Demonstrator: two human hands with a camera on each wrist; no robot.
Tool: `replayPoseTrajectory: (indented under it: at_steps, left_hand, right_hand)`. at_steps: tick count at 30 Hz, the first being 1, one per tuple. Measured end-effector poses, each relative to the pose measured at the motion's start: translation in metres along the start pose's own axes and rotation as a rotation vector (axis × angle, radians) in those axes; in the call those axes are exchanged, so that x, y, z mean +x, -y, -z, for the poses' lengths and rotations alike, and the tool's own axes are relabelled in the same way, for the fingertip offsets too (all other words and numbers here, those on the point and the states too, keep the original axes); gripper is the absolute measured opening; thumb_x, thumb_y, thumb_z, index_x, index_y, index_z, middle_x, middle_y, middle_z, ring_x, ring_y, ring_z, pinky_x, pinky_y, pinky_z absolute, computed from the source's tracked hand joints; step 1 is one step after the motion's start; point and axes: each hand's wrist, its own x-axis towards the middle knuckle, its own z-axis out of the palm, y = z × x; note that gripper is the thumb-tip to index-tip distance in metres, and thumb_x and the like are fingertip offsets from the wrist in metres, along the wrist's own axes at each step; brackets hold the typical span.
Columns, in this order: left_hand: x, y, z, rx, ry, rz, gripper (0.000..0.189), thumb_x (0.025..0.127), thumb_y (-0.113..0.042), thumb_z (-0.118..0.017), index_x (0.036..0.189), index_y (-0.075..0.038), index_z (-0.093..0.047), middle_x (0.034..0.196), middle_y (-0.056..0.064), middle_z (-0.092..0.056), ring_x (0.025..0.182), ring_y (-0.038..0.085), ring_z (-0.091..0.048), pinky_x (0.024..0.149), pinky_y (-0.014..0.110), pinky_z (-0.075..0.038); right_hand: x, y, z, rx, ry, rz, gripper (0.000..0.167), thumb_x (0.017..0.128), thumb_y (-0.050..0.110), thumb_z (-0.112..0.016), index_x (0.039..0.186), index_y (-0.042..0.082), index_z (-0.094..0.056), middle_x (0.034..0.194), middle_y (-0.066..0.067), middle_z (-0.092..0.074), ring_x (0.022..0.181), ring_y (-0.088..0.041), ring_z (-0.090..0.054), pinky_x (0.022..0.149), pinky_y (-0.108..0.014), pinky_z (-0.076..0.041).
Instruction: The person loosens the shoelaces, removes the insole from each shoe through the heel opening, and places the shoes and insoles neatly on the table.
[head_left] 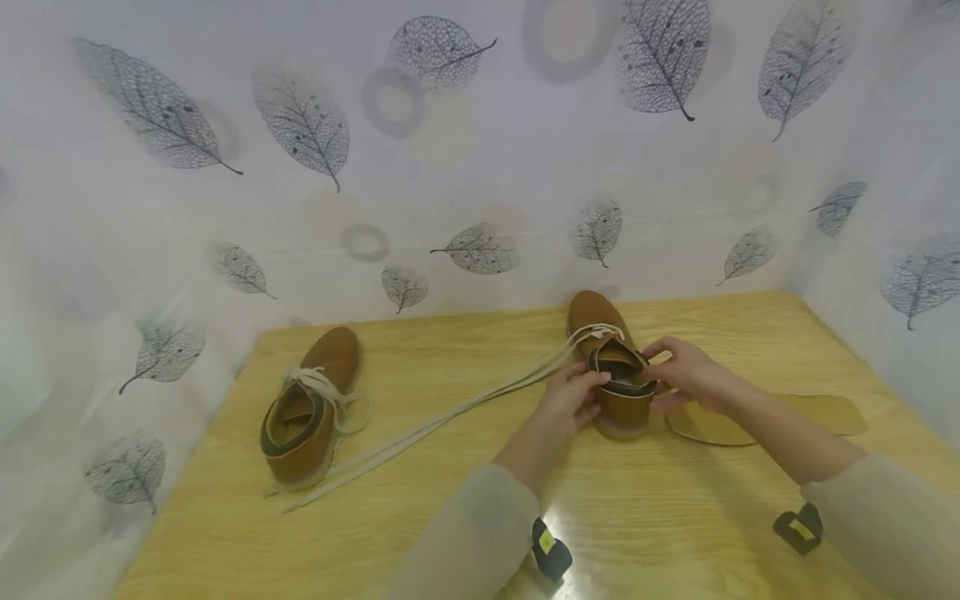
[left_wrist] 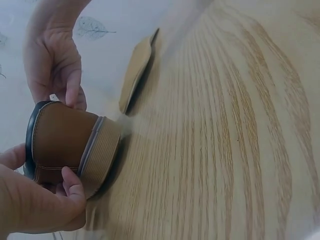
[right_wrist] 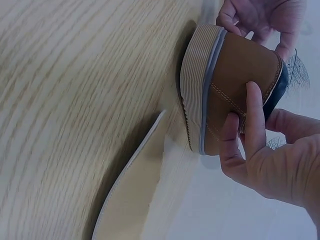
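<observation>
A brown leather shoe (head_left: 626,414) sits toe-away on the wooden table, its dark-lined collar facing up. My left hand (head_left: 566,396) grips the left side of the collar, thumb over the rim and fingers along the outside. On the opposite side, my right hand (head_left: 693,375) pinches the collar edge, its other fingers against the upper. The left wrist view shows the shoe's heel (left_wrist: 65,132) between both hands. In the right wrist view, two fingers of the right hand (right_wrist: 280,162) lie along the stitched side. Cream laces (head_left: 480,398) trail long from this shoe toward the left.
A tan insole (head_left: 817,410) lies right of the shoe, partly under my right forearm. The matching brown shoe (head_left: 341,354) stands at the table's left, its laces looped. Leaf-printed white sheeting (head_left: 480,183) rises behind the wooden table (head_left: 360,550) and at both sides.
</observation>
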Motion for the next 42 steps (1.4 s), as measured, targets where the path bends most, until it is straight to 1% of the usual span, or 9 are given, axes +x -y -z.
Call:
replayPoseTrajectory:
  at_steps: [5, 14, 18, 24, 27, 33, 37, 40, 42]
  left_hand:
    - [0.004, 0.004, -0.006, 0.018, -0.011, -0.033, 0.047, 0.078, -0.006, -0.072, 0.123, -0.005, -0.057, 0.096, 0.004, -0.063, 0.075, 0.013, -0.055, 0.06, 0.019, -0.049]
    - [0.015, 0.007, -0.016, 0.023, -0.009, -0.063, 0.042, 0.078, -0.006, -0.071, 0.119, -0.006, -0.06, 0.095, 0.003, -0.062, 0.075, 0.013, -0.052, 0.061, 0.02, -0.047]
    - [0.016, 0.009, -0.022, 0.03, -0.027, -0.071, 0.039, 0.078, -0.005, -0.071, 0.115, -0.006, -0.062, 0.092, 0.002, -0.058, 0.074, 0.012, -0.049, 0.06, 0.02, -0.046]
    - [0.015, 0.011, -0.029, 0.025, -0.061, -0.076, 0.037, 0.077, -0.004, -0.07, 0.113, -0.007, -0.063, 0.09, 0.001, -0.057, 0.072, 0.011, -0.048, 0.057, 0.018, -0.044]
    - [0.014, 0.011, -0.032, 0.008, -0.047, -0.074, 0.037, 0.077, -0.005, -0.07, 0.113, -0.007, -0.062, 0.092, 0.001, -0.059, 0.072, 0.012, -0.05, 0.057, 0.018, -0.044]
    - [0.01, 0.014, -0.038, -0.036, 0.006, -0.041, 0.043, 0.079, -0.006, -0.073, 0.12, -0.006, -0.059, 0.096, 0.004, -0.063, 0.075, 0.013, -0.055, 0.058, 0.018, -0.046]
    - [0.008, 0.013, -0.035, -0.046, 0.0, -0.031, 0.038, 0.08, -0.009, -0.074, 0.116, -0.007, -0.062, 0.096, 0.005, -0.066, 0.075, 0.014, -0.06, 0.06, 0.019, -0.05]
    - [0.007, 0.01, -0.029, -0.028, -0.038, -0.01, 0.031, 0.08, -0.016, -0.075, 0.108, -0.009, -0.066, 0.096, 0.007, -0.067, 0.077, 0.018, -0.064, 0.066, 0.028, -0.056]
    - [0.007, 0.006, -0.023, -0.017, -0.052, 0.008, 0.031, 0.08, -0.022, -0.074, 0.106, -0.009, -0.065, 0.097, 0.01, -0.067, 0.08, 0.023, -0.066, 0.072, 0.036, -0.058]
  right_hand:
    - [0.002, -0.005, 0.004, 0.001, -0.023, -0.004, 0.049, 0.093, 0.005, -0.048, 0.134, -0.011, -0.025, 0.103, -0.021, -0.053, 0.076, -0.014, -0.062, 0.071, -0.034, -0.06]
    - [0.004, -0.009, 0.013, -0.024, -0.051, -0.003, 0.051, 0.094, 0.006, -0.05, 0.134, -0.01, -0.025, 0.096, -0.015, -0.052, 0.074, -0.012, -0.06, 0.069, -0.033, -0.06]
    - [0.004, -0.011, 0.016, -0.027, -0.053, -0.008, 0.049, 0.093, 0.006, -0.05, 0.133, -0.01, -0.026, 0.094, -0.013, -0.051, 0.071, -0.011, -0.059, 0.069, -0.032, -0.06]
    - [0.001, -0.014, 0.02, -0.012, -0.045, -0.013, 0.051, 0.092, 0.007, -0.05, 0.133, -0.011, -0.025, 0.095, -0.013, -0.053, 0.073, -0.012, -0.062, 0.071, -0.032, -0.06]
    - [-0.001, -0.013, 0.024, -0.027, -0.045, -0.015, 0.052, 0.093, 0.008, -0.05, 0.134, -0.011, -0.024, 0.097, -0.015, -0.053, 0.074, -0.012, -0.063, 0.071, -0.032, -0.06]
    - [-0.007, -0.017, 0.035, -0.055, -0.048, -0.028, 0.055, 0.094, 0.011, -0.051, 0.136, -0.012, -0.023, 0.101, -0.017, -0.052, 0.076, -0.012, -0.063, 0.072, -0.032, -0.06]
    - [-0.007, -0.017, 0.034, -0.078, -0.06, -0.021, 0.055, 0.094, 0.012, -0.051, 0.136, -0.012, -0.024, 0.102, -0.019, -0.054, 0.076, -0.012, -0.064, 0.072, -0.032, -0.06]
    - [-0.008, -0.015, 0.032, -0.121, -0.108, 0.01, 0.052, 0.093, 0.011, -0.052, 0.133, -0.014, -0.029, 0.105, -0.022, -0.054, 0.078, -0.013, -0.059, 0.07, -0.032, -0.06]
    - [-0.01, -0.013, 0.03, -0.15, -0.147, 0.045, 0.048, 0.093, 0.011, -0.052, 0.129, -0.015, -0.034, 0.108, -0.024, -0.053, 0.08, -0.016, -0.056, 0.069, -0.033, -0.06]
